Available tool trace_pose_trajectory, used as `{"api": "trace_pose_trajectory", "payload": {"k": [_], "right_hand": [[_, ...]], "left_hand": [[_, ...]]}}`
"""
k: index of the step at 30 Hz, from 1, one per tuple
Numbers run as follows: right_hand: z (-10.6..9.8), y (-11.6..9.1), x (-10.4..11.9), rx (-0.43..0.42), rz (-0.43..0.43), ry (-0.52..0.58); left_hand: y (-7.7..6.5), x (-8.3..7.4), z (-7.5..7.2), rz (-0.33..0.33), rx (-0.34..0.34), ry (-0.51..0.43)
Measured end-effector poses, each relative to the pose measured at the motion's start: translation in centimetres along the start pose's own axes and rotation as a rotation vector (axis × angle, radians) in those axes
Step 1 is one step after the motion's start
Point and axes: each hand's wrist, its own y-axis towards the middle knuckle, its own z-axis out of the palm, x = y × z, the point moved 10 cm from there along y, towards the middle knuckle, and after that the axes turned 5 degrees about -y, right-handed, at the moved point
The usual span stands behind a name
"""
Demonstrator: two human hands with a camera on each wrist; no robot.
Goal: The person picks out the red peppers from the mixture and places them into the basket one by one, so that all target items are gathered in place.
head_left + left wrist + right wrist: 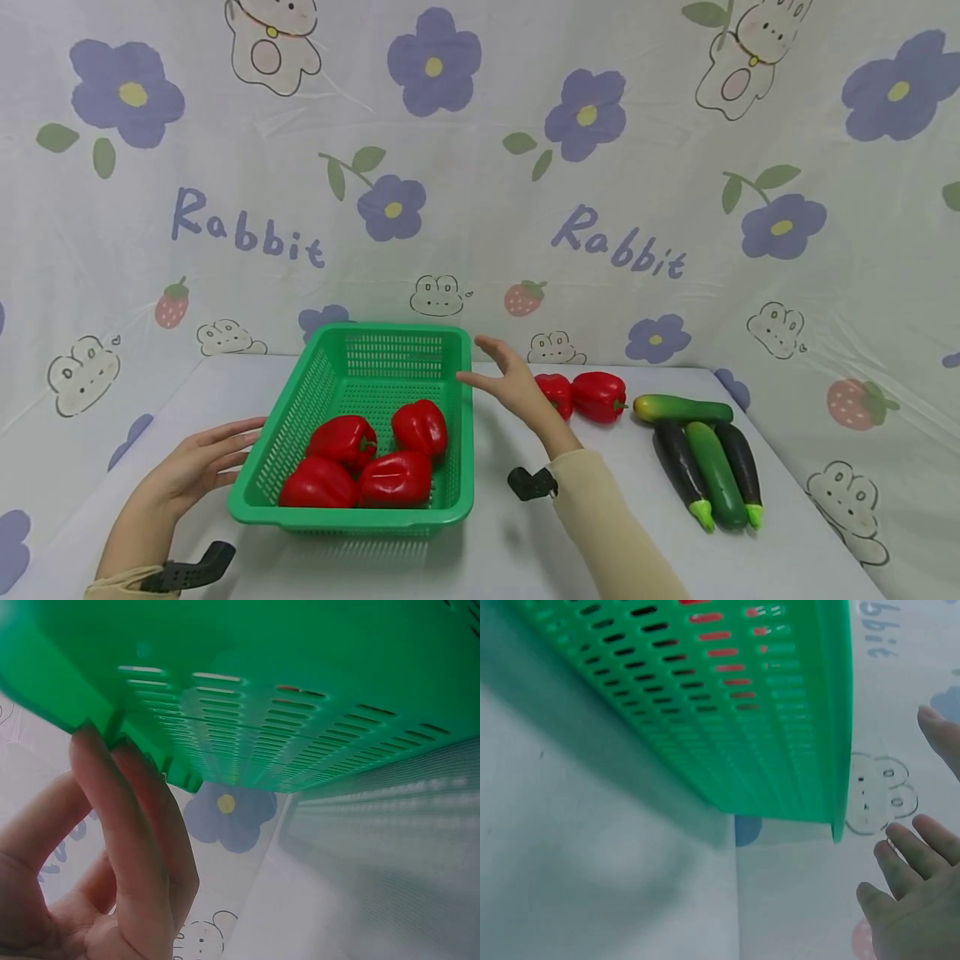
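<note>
A green plastic basket [467,467] with slotted walls stands on the table, holding several red bell peppers [395,480] in its near half. At its left side is my left hand [197,463], fingers loosely extended. In the left wrist view, the fingertips [86,731] reach the underside of the basket's rim; firm contact cannot be made out. My right hand [517,385] hovers beside the far right rim, its thumb and fingers spread with nothing between them. The right wrist view shows those fingers [900,870] apart from the basket wall [810,772].
Right of the basket lie two more red bell peppers [598,397], one partly hidden by my right hand. Farther right are a green-yellow cucumber-like vegetable [682,408], a dark green one [716,475] and two eggplants [681,467]. A patterned cloth [480,167] hangs behind the table.
</note>
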Motion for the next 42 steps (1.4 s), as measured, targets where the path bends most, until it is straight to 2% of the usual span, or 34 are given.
{"api": "trace_pose_trajectory", "payload": {"k": [20, 30, 37, 42], "right_hand": [[-4.4, -1.0, -4.9, -0.247, 0.106, -0.022], [-6.2, -2.2, -7.7, -0.394, 0.176, 0.065], [-6.3, -2.8, -10.2, -0.432, 0.236, 0.085], [-6.2, -3.0, -11.3, -0.434, 0.252, 0.112]], "left_hand": [[0.0, 0.0, -0.2, 0.01, -0.002, 0.014], [-0.1, -0.1, -0.1, 0.006, -0.001, 0.011], [-0.1, -0.1, 0.0, 0.015, 0.003, 0.014], [-0.1, -0.1, 0.0, 0.022, 0.013, 0.004]]}}
